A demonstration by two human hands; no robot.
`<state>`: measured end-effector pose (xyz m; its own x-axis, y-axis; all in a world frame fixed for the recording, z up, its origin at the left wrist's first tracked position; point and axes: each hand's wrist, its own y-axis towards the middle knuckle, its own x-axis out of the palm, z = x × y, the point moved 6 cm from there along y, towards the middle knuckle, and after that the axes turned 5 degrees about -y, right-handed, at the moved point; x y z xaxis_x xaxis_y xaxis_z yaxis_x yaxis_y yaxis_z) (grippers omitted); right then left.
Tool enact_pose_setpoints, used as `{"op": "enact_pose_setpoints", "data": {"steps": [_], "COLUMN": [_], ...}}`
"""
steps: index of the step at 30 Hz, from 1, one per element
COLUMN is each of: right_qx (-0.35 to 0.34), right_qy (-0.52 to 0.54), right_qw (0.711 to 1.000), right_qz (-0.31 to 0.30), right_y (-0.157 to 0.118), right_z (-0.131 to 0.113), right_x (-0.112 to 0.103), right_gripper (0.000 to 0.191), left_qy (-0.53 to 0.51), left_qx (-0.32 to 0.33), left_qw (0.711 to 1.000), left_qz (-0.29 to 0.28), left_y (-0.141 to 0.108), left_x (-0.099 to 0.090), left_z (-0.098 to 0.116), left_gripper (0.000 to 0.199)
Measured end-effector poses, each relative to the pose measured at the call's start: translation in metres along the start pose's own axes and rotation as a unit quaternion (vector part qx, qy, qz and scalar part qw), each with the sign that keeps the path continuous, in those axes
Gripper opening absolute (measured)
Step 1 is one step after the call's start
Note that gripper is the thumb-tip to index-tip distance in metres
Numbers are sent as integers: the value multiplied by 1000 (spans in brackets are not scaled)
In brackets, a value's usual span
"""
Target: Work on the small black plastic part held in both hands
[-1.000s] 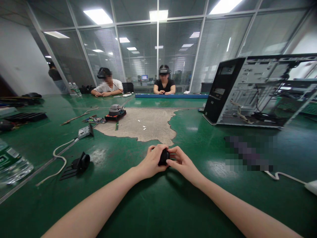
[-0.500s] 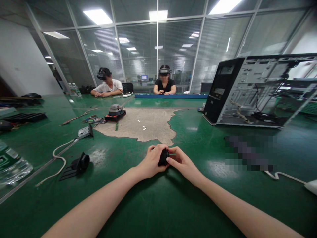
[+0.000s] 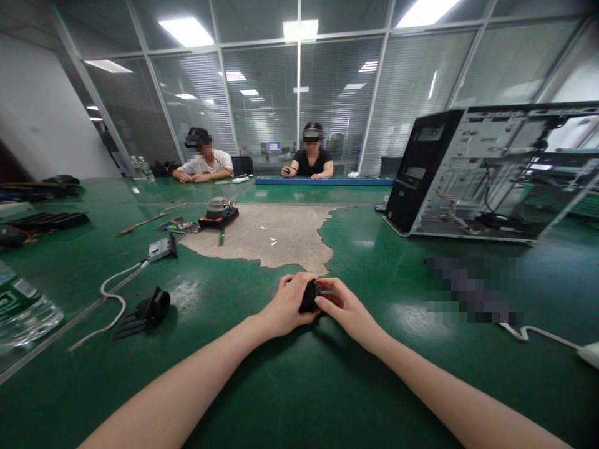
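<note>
A small black boxy part (image 3: 309, 297) sits between my two hands over the green tabletop; its exact kind is hard to make out. My left hand (image 3: 291, 304) wraps over it from the left, fingers across its top and thumb beneath. From the right, my right hand (image 3: 340, 303) pinches its edge between thumb and fingers. Much of the part is hidden behind my fingers. To the left lies a black plastic piece with a round collar and flat prongs (image 3: 148, 312), touched by neither hand.
An open computer case (image 3: 428, 174) stands at right, near a blurred-out object (image 3: 468, 290) with a white cable. At left are a water bottle (image 3: 28, 305), a metal bracket (image 3: 160, 248), a grey cable and a heatsink fan (image 3: 219, 211). Two people (image 3: 312, 159) sit opposite.
My hands stay in almost the same place around the black part. The person opposite in black has moved their hands apart, one now raised to the left.
</note>
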<state>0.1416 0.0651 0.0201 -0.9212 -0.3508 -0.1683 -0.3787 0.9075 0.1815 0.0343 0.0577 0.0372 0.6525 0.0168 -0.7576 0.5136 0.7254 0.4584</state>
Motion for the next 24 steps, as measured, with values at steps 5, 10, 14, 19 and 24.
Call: {"op": "enact_pose_setpoints", "data": {"steps": [5, 10, 14, 19, 24], "right_qx": [-9, -20, -18, -14, -21], "right_qy": [10, 6, -7, -2, 23], "right_qw": [1000, 1000, 1000, 1000, 999], "right_qz": [-19, -12, 7, -13, -15], "right_y": [-3, -3, -1, -1, -4], "right_z": [-3, -1, 1, 0, -2], "right_x": [1, 1, -1, 1, 0], "right_gripper": [26, 21, 25, 26, 22], "left_qy": [-5, -7, -9, -6, -4], "left_qx": [1, 2, 2, -2, 1], "left_qw": [1000, 1000, 1000, 1000, 1000], "left_qz": [-10, -1, 2, -3, -4], "left_y": [-1, 0, 0, -1, 0], "left_x": [-1, -1, 0, -1, 0], "left_z": [1, 0, -1, -1, 0], "left_gripper": [55, 55, 53, 54, 56]}}
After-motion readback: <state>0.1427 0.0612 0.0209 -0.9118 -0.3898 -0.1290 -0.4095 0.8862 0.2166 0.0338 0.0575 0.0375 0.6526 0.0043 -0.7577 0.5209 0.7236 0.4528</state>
